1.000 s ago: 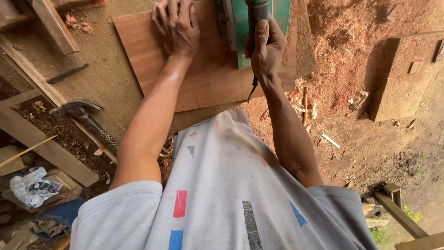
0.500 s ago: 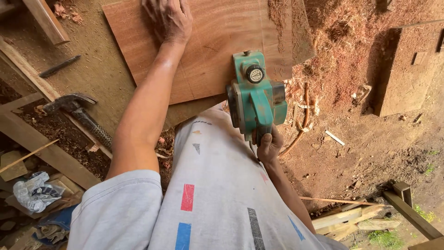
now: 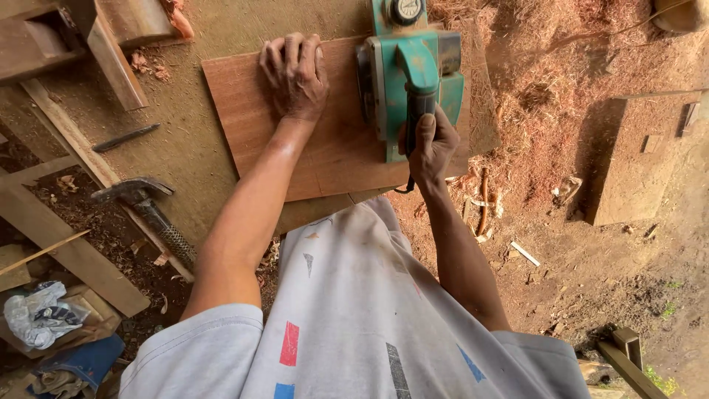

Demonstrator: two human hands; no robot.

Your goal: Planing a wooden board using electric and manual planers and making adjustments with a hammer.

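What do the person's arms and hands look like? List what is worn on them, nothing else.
Both arms are bare from the short sleeves down. The left hand and right hand wear no gloves; no rings or watch show. The T-shirt is pale grey with red, blue and dark grey bar shapes.

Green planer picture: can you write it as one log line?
left hand: flat on board | right hand: grips green planer handle | planer: on board | hammer: beside, untouched
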